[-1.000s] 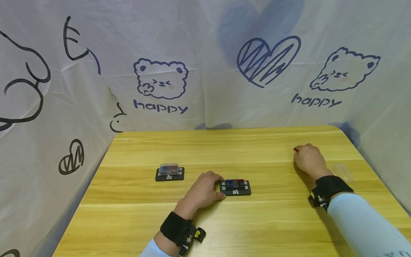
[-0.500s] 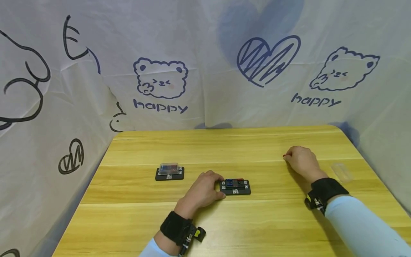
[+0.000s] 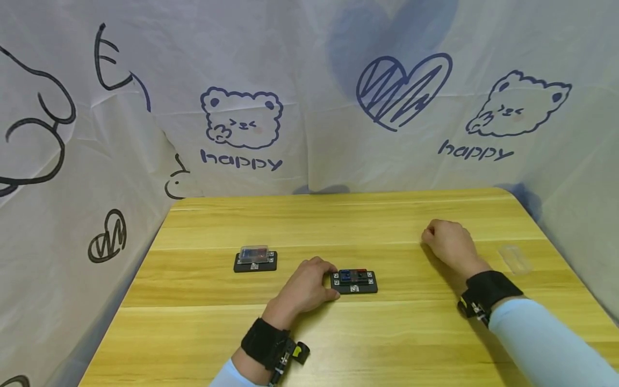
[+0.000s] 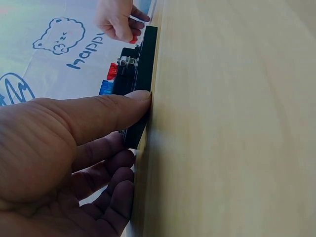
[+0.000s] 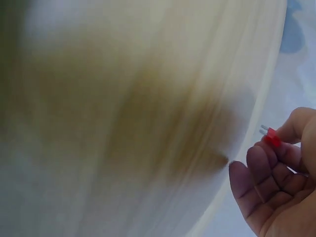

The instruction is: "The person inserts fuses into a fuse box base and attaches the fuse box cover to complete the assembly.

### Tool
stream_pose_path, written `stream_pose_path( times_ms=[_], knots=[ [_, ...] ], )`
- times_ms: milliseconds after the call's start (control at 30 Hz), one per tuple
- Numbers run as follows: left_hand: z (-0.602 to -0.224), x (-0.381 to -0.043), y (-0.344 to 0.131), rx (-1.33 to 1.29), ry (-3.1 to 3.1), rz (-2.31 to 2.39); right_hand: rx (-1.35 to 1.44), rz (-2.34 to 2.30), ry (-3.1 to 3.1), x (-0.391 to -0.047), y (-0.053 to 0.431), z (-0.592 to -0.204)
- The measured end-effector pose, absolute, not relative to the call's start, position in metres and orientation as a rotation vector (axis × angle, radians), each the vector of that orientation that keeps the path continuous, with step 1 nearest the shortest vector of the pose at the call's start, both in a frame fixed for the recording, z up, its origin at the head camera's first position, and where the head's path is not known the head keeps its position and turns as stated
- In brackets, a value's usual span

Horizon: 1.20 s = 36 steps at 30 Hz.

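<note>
My left hand (image 3: 304, 287) grips the left end of a black fuse block (image 3: 354, 289) on the table, thumb on its near edge and fingers behind. Blue and red blade fuses sit in that block; the left wrist view shows a red fuse (image 4: 112, 71) beside a blue fuse (image 4: 105, 88). Off to the right, my right hand (image 3: 450, 243) pinches a loose red blade fuse (image 5: 272, 137) between thumb and index finger. Its two metal prongs stick out past the fingertips in the right wrist view. In the head view the hand hides this fuse.
A second fuse block (image 3: 254, 267) with a clear cover (image 3: 253, 254) over it stands left of my left hand. Another clear cover (image 3: 515, 259) lies on the wooden table (image 3: 309, 226) right of my right hand. White cloth with drawings hangs behind the table.
My right hand has moved left with the red fuse, and its turn now hides the fuse from the head view. My left hand and both fuse blocks have stayed put.
</note>
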<state>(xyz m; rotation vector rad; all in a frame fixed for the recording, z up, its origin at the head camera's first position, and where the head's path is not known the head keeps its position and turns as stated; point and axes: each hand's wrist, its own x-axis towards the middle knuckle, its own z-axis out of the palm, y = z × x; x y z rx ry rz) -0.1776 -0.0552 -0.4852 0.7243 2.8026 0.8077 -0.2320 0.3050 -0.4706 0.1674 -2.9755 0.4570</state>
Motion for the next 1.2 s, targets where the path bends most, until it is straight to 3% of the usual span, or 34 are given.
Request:
stream_pose_path(
  times_ms=[633, 1200],
  knots=[
    [-0.484, -0.176, -0.055, 0.72, 2.798, 0.805, 0.51, 0.565, -2.769, -0.196, 0.23, -0.461],
    [-0.484, -0.176, -0.056, 0.734, 2.805, 0.802, 0.743, 0.578, -2.703, -0.165, 0.195, -0.456]
  ],
)
